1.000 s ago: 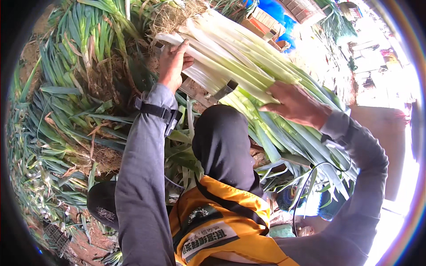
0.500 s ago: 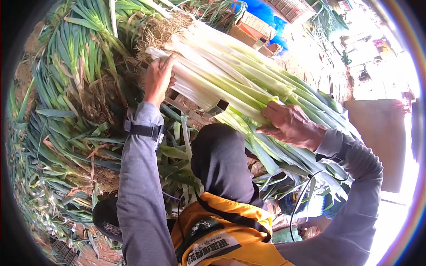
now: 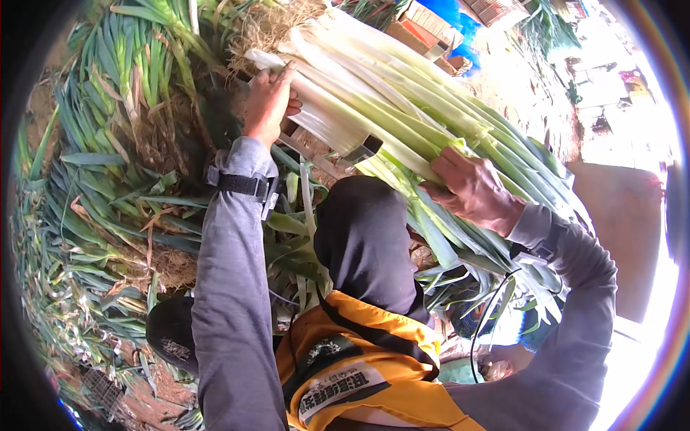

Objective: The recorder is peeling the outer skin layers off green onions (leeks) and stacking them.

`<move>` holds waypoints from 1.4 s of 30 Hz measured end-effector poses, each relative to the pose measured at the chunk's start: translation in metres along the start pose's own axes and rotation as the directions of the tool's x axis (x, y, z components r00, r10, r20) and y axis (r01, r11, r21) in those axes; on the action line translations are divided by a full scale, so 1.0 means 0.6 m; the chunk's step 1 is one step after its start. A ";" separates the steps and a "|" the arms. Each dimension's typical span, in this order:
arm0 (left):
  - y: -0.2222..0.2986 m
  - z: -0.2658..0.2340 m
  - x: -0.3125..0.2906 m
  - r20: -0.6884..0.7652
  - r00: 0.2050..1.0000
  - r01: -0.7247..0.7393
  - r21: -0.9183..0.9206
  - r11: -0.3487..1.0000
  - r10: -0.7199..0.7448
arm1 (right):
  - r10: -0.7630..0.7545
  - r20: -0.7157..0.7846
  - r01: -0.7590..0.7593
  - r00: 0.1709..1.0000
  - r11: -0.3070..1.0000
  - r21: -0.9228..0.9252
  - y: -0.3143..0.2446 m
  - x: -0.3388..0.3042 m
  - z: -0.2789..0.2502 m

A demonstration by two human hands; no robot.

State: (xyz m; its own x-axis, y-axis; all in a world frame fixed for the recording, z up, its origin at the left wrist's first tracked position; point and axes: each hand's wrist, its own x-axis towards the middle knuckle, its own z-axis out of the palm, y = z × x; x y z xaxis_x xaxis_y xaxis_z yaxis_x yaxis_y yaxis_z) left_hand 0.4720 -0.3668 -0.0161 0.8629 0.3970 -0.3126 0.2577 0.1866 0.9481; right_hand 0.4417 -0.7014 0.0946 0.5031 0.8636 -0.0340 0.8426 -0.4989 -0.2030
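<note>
A thick bundle of leeks [image 3: 388,86] lies slantwise in front of me, white ends at the far left and green leaves toward the right. My left hand [image 3: 269,104] is closed round the white end of the nearest leek [image 3: 323,97], just below the tangled roots [image 3: 269,32]. Farther along, my right hand [image 3: 478,188] grips that leek where it turns green, its fingers curled and partly hidden by the leaves. A metal bar end [image 3: 365,149] sticks out at the near side of the stalks, between my hands.
Heaps of leeks with roots and dry leaves [image 3: 129,187] cover the left side. Cardboard boxes [image 3: 424,29] and blue plastic [image 3: 463,43] lie beyond the bundle. At the right stands a brown board [image 3: 614,237]. A black cable [image 3: 489,309] hangs by my right arm.
The whole view has shifted slightly, with the bundle and boxes a little farther right. Both hands keep nearly the same hold on the leek.
</note>
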 end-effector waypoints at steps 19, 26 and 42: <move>0.129 0.175 0.097 0.225 0.952 -0.224 0.043 0.974 0.209 | 0.127 0.077 -0.102 0.989 0.957 -0.273 0.268 -0.020 -0.176; 0.079 0.146 0.165 0.244 0.866 -0.497 0.502 0.708 0.436 | 0.023 -0.020 -0.026 1.000 0.987 -0.161 0.347 -0.003 -0.065; 0.049 0.152 0.209 0.500 0.713 -0.596 0.801 0.051 0.491 | 0.235 -0.012 -0.235 0.972 0.971 -0.049 0.344 0.013 -0.045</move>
State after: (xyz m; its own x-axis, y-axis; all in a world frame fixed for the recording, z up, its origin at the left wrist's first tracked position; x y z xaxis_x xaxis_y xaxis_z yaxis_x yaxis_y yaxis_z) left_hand 0.6275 -0.3938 -0.0219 0.9594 -0.0740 0.2721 -0.1530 -0.9472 0.2819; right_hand 0.6248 -0.7996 0.0785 0.6889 0.7215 -0.0690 0.7093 -0.6907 -0.1410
